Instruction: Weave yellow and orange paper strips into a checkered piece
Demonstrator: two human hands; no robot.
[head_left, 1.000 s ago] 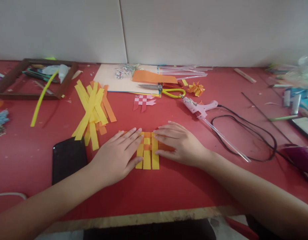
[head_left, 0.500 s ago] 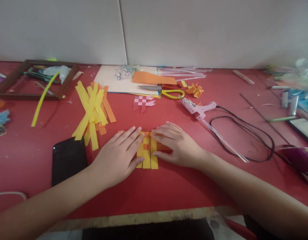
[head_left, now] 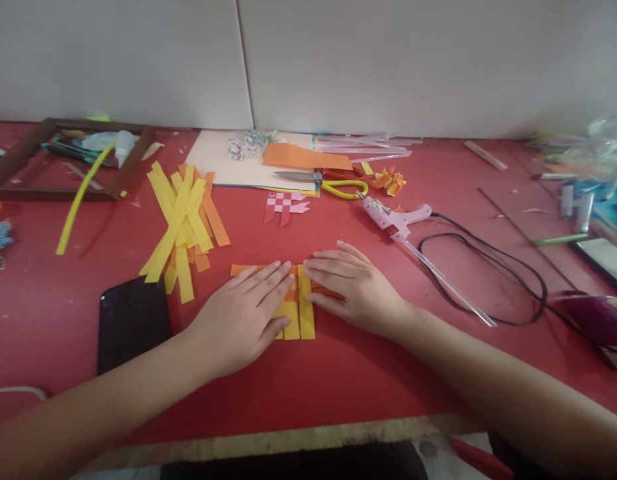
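Observation:
A small weave of yellow and orange paper strips (head_left: 302,313) lies on the red table (head_left: 338,373), partly covered by both hands. My left hand (head_left: 241,317) lies flat on its left side with fingers stretched out and together. My right hand (head_left: 351,287) presses flat on its right side, fingers extended toward the left hand. An orange strip end (head_left: 243,269) pokes out beyond the left fingers. A pile of loose yellow and orange strips (head_left: 183,223) lies to the left of the weave.
A black phone (head_left: 133,320) sits left of my left arm. Behind are a pink-and-white woven piece (head_left: 284,205), yellow-handled scissors (head_left: 328,182), paper sheets (head_left: 248,167), a pink glue gun (head_left: 395,217) with black cord (head_left: 493,267), and a wooden frame (head_left: 63,160).
My left hand slid right over the weave, covering more of the yellow strips. The two hands' fingertips have drawn closer together. The view shifted slightly.

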